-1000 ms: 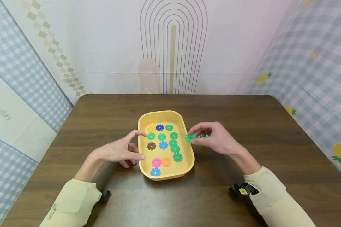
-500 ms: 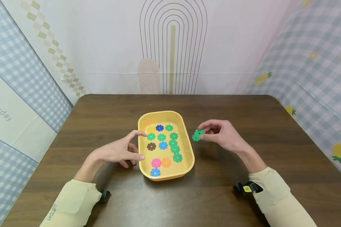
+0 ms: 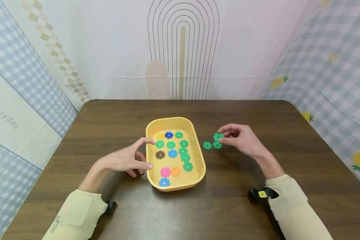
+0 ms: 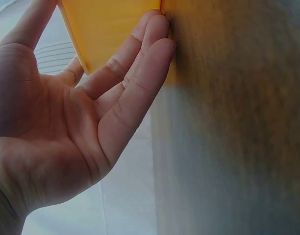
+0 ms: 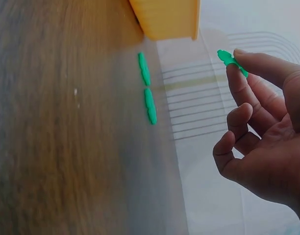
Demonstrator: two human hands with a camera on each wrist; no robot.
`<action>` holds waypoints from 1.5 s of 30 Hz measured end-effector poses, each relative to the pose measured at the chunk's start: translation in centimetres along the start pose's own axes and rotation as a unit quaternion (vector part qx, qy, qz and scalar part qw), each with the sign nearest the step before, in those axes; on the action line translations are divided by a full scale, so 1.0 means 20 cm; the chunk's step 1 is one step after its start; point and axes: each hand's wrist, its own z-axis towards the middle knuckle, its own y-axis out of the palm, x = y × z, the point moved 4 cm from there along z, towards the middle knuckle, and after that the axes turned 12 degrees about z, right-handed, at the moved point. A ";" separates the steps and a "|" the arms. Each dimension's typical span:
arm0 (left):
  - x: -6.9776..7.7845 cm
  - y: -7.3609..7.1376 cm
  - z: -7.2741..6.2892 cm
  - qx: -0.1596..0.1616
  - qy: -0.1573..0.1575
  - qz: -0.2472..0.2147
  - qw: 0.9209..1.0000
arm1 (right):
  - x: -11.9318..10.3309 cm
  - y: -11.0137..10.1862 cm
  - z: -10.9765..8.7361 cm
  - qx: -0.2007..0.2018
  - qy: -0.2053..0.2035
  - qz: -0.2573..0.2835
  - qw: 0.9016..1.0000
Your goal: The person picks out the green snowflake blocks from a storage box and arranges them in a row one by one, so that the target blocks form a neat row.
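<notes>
My left hand [image 3: 124,159] holds the left side of a yellow plastic basin [image 3: 200,163], thumb and index finger over its rim, the other fingers against the outer wall. In the left wrist view those fingers touch the basin wall [image 4: 103,34]. Right of the basin, my right hand [image 3: 243,138] pinches a green notched disc [image 3: 217,136] between thumb and index finger. The right wrist view shows this snowflake-shaped disc [image 5: 226,57] raised off the table. Below it, one green disc [image 3: 217,145] lies on the wood, with another green disc [image 3: 207,145] to its left.
Inside the basin lie several green discs [image 3: 187,166], a dark blue disc [image 3: 168,135], a brown disc [image 3: 160,155], a pink disc [image 3: 165,172] and an orange disc [image 3: 175,172]. The brown wooden table [image 3: 180,213] reaches back to a patterned cloth [image 3: 108,50].
My right hand has moved right, away from the basin. Two green discs now lie on the table, while one stays pinched in the hand. My left hand has stayed at the basin.
</notes>
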 end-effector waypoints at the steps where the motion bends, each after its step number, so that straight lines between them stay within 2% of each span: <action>1: 0.00 0.00 0.00 0.000 -0.001 0.001 1.000 | 0.01 -0.01 0.00 0.001 0.001 -0.001 1.000; 16: 0.01 -0.01 -0.01 0.002 0.006 0.004 1.000 | 0.13 -0.10 0.02 0.024 0.032 -0.023 0.999; 23: -0.03 -0.03 -0.04 0.001 0.030 -0.041 0.999 | 0.14 -0.12 0.02 0.020 0.032 -0.019 0.999; 27: -0.04 -0.04 -0.04 0.002 0.039 -0.050 0.998 | 0.16 -0.12 0.03 0.017 0.036 -0.019 0.999; 35: -0.06 -0.03 -0.02 0.000 0.032 -0.060 0.998 | 0.19 -0.13 0.02 0.007 0.061 -0.018 0.998; 45: -0.05 -0.04 -0.02 -0.005 0.026 -0.067 0.997 | 0.23 -0.15 0.03 -0.016 0.102 -0.016 0.995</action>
